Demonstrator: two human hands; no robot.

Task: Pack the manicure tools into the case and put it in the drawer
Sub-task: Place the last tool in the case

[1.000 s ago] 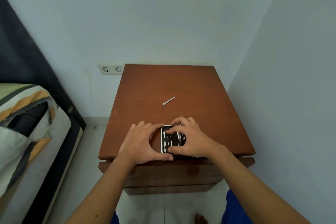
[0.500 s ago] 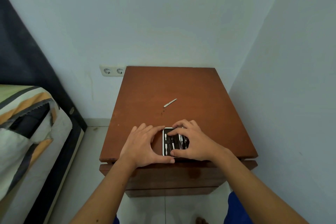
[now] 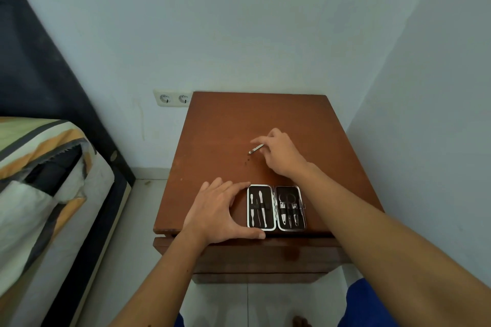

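The manicure case (image 3: 276, 207) lies open and flat near the front edge of the wooden nightstand (image 3: 220, 125), with several metal tools strapped into both black halves. My left hand (image 3: 220, 212) cups the case's left side, with the thumb along its front edge and the fingers at its back corner. A loose slim metal tool (image 3: 255, 148) lies at the middle of the tabletop. My right hand (image 3: 281, 152) has reached over it, and its fingertips pinch the tool's right end. Below the tabletop is the drawer front (image 3: 252, 255).
The nightstand stands in a corner, with walls behind it and to its right. A double wall socket (image 3: 174, 98) sits to the left of its back edge. A bed with a striped cover (image 3: 39, 180) stands to the left, across a strip of tiled floor.
My right hand left the case and reached forward to the loose tool. The case now lies fully uncovered and open. My left hand stays at its left side.
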